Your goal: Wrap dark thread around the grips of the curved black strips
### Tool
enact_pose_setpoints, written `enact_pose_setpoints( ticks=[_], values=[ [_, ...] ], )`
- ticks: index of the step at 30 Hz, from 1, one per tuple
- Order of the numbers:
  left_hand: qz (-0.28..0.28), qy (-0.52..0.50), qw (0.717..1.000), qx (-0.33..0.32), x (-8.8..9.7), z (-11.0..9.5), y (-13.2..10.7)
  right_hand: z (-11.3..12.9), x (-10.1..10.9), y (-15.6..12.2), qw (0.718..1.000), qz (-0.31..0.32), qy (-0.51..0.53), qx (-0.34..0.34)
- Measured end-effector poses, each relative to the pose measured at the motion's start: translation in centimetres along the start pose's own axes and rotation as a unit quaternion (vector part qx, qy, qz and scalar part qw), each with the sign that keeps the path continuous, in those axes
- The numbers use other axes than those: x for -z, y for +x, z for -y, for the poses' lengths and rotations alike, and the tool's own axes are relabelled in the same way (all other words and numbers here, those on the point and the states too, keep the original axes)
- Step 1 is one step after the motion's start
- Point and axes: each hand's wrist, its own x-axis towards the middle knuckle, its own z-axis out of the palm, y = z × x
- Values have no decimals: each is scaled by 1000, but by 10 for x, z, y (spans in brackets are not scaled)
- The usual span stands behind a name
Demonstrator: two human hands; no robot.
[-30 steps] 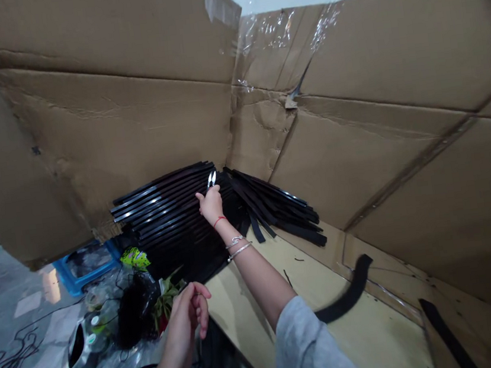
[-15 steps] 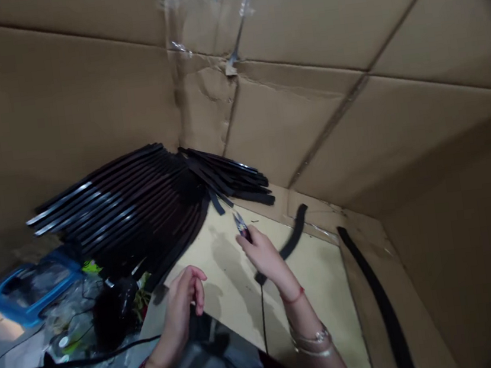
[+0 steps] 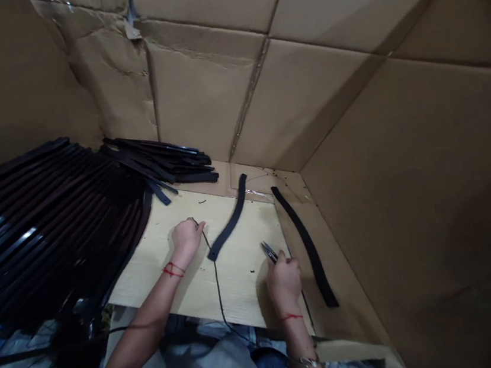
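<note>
Nearest the observer, the person's right hand (image 3: 284, 280) is closed around a pair of small steel thread snips (image 3: 269, 251), with the blades pointing up and to the left, just above a pale wooden surface (image 3: 248, 282). Compared with the earlier frames, the snips are no longer raised against the black stack and now sit low over the wood, near its right side. The left hand (image 3: 187, 239) rests on the surface with its fingers drawn narrowly together. The upper end of a thin black cord (image 3: 216, 277) lies at those fingertips, though whether it is pinched cannot be told. The cord runs down between the hands and over the near edge of the surface. A black rubber strip (image 3: 227, 219) lies diagonally just beside the cord, its lower end meeting it. Further right, a second black strip (image 3: 307, 248) lies on the cardboard lining (image 3: 308, 110), just off the wood. The view has swung, putting the large stack of curved black strips (image 3: 32, 234) at the left edge, banked beside the surface. Beyond the hands, a smaller pile of black strips (image 3: 162, 164) lies in the corner against the cardboard.
</note>
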Motion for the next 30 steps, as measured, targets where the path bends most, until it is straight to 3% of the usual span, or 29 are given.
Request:
enact_pose_setpoints(
  ticks=[4,8,13,17,20,24,30],
  values=[
    [39,69,997,12,-12,-13,15,16,6,-2,999,-26,9,-16],
    [45,82,996,-5,-19,-9,12,56,10,10,997,-35,64,29],
    [24,24,997,-75,-18,11,5,117,1,56,984,13,172,41],
    [-6,-75,989,-130,-11,29,2,131,-4,85,961,46,268,43],
    [-29,-158,976,-147,-8,37,3,122,-2,82,920,87,371,86],
    [-34,-269,951,-151,-10,37,5,105,11,47,826,148,517,172],
    [54,-390,907,-152,-13,28,4,88,40,-15,685,233,645,246]
  ],
)
